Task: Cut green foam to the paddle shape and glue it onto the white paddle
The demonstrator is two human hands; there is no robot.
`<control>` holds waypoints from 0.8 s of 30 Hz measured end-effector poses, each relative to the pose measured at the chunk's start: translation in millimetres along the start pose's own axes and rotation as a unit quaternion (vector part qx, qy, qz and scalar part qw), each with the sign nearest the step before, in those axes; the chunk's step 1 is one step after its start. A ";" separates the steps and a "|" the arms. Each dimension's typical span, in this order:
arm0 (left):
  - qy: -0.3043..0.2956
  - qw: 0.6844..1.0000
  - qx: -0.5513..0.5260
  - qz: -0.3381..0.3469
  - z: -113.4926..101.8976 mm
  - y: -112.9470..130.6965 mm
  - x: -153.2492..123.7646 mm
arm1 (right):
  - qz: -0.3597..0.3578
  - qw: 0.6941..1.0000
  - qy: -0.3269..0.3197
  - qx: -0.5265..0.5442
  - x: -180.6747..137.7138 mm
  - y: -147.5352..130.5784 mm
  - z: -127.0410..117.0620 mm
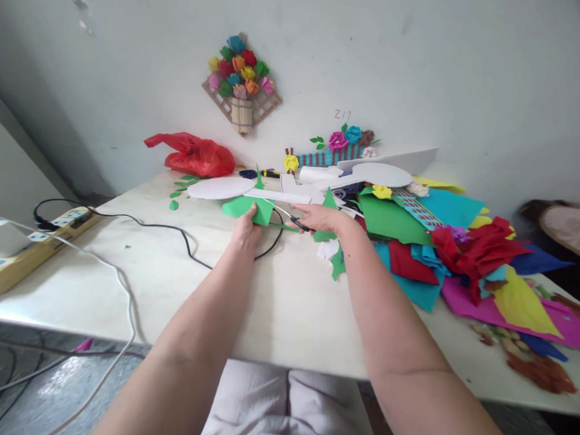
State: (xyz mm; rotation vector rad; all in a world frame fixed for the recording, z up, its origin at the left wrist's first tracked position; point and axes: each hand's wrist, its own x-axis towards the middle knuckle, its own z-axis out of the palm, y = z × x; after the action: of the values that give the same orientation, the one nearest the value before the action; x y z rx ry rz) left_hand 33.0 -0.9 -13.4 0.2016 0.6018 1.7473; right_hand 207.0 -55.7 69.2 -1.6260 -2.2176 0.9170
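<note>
My left hand (246, 230) pinches the near edge of a green paper sheet (245, 208) lying on the white table (284, 303). My right hand (322, 219) is closed round the black handles of a pair of scissors (290, 215). The thin blades point left toward the green sheet, beside my left hand. Small green paper scraps (337, 263) lie just right of my right wrist.
A heap of coloured paper sheets (466, 256) covers the table's right side. White card shapes (222, 187) and paper flowers (345, 140) lie at the back, a red plastic bag (195, 154) at back left. A power strip (25, 242) with cables sits at the left edge.
</note>
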 end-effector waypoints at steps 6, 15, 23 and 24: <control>-0.008 1.000 -0.002 -0.015 2.4 3.3 -5.7 | -0.019 0.995 -0.003 0.101 9.2 25.4 12.3; -0.047 0.997 0.041 -0.036 -0.5 1.6 -3.8 | -0.094 0.972 -0.007 0.214 8.2 49.3 9.7; -0.047 0.997 0.047 -0.035 -1.5 0.2 -0.8 | -0.095 0.953 0.036 0.285 11.0 47.9 18.2; -0.050 0.997 0.044 -0.037 -1.6 0.2 -0.7 | -0.089 0.950 0.047 0.295 12.4 47.8 19.7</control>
State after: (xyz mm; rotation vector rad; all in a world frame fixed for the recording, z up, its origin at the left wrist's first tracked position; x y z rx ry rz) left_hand 32.3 -2.1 -14.5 0.3227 0.6061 1.6314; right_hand 228.9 -42.3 22.6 -1.1456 -1.7484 1.2606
